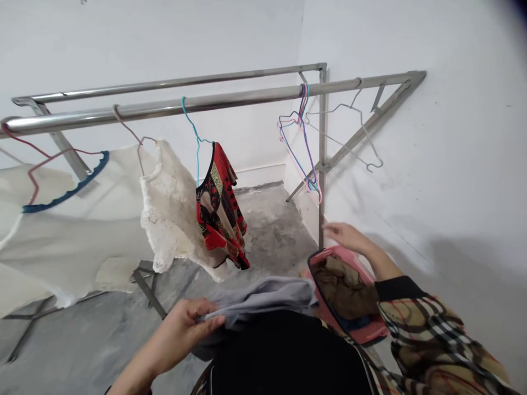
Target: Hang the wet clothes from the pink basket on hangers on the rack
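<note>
My left hand [187, 332] pinches the edge of a grey garment [272, 293], which droops in front of my body at the bottom centre. Its exact kind cannot be made out. My right hand [349, 238] is raised over the far end of a pink laundry basket [376, 332], fingers stretched toward the left, a little blurred, with nothing visible in them. Brown clothing [343, 288] and a bit of blue cloth lie inside that basket. Nearest above my right hand dangle several thin coloured hangers [304, 148] in pink, purple and blue.
A metal drying rack [247, 97] spans the view. From it hang a red patterned top [222, 214], a white lacy top [168, 219] and a cream garment with blue neckline [90, 236]. One grey wire hanger [362, 115] hangs at right, near the white wall [461, 137].
</note>
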The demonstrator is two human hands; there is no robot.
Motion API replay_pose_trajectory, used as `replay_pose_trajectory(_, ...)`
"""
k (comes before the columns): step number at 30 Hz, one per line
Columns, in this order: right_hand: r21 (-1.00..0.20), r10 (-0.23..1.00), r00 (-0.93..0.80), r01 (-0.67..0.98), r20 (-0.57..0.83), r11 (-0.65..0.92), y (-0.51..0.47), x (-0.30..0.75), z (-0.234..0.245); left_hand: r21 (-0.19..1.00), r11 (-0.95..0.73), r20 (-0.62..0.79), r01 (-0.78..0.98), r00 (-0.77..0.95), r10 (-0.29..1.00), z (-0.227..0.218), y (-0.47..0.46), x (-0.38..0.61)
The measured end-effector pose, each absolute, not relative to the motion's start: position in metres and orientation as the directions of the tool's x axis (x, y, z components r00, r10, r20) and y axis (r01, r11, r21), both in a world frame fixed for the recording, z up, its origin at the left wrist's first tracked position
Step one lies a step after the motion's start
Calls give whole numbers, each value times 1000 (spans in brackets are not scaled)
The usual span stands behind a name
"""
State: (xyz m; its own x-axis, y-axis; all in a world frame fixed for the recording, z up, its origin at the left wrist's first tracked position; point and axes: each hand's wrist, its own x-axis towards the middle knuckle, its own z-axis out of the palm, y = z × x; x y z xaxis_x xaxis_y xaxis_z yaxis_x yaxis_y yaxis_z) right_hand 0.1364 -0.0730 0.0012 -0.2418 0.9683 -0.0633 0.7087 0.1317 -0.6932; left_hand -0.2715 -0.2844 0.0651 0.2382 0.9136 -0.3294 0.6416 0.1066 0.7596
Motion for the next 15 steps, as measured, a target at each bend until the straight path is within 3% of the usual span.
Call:
replay_pose_trajectory(3, -683, 919, -68, 648, 387, 336, -49, 114, 49, 884, 117, -248, 453, 242, 938, 76, -284, -262)
replay_pose_trajectory(6, -570, 793, -6, 693, 609, 442, -28, 83, 93, 931, 123, -207, 344, 219, 953, 78, -283, -252)
replay_pose_trajectory(12, -342, 822, 16, 914, 569, 219, 0, 42, 120, 942, 109, -176, 319, 188, 966, 67, -285, -244)
replay_pose_trajectory(15, -324, 828, 16, 924, 560, 201, 4, 41, 120, 948, 146, -195, 283, 153, 969, 64, -291, -247)
